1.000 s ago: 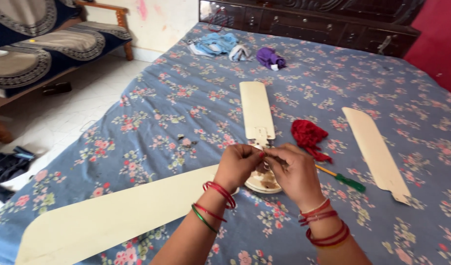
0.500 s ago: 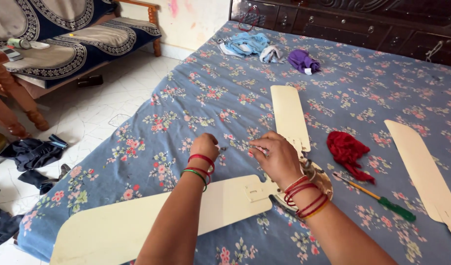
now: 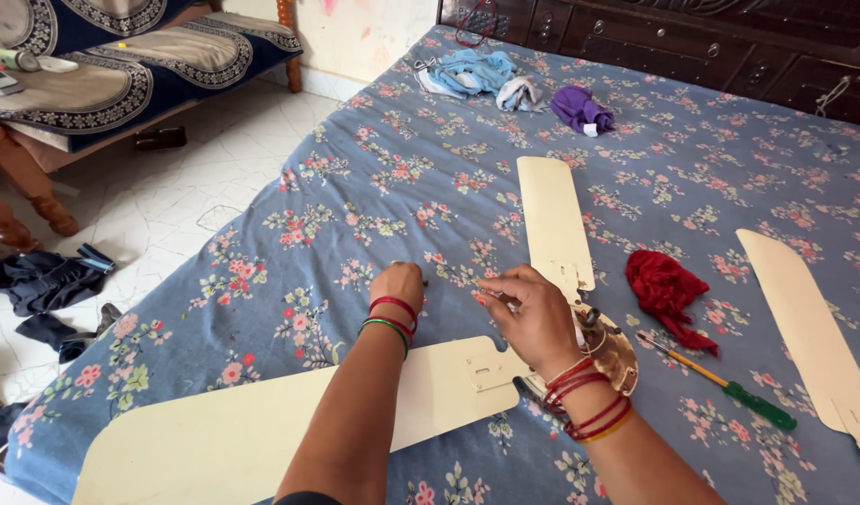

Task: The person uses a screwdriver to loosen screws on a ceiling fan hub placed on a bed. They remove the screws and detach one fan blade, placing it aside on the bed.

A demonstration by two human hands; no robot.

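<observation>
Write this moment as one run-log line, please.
left hand: fist on floral bedsheet | right hand: fingertips pinched beside fan hub | nearest: cream fan blade, screwdriver

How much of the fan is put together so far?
Nothing looks joined yet. Two cream fan blades lie with their ends at the round metal fan hub; the third lies apart. The left hand and right hand pinch something tiny. The green-handled screwdriver lies unused.

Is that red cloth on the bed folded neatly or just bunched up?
Bunched up. The red cloth lies in a crumpled, wrinkled heap on the floral bedsheet, beside the screwdriver.
</observation>
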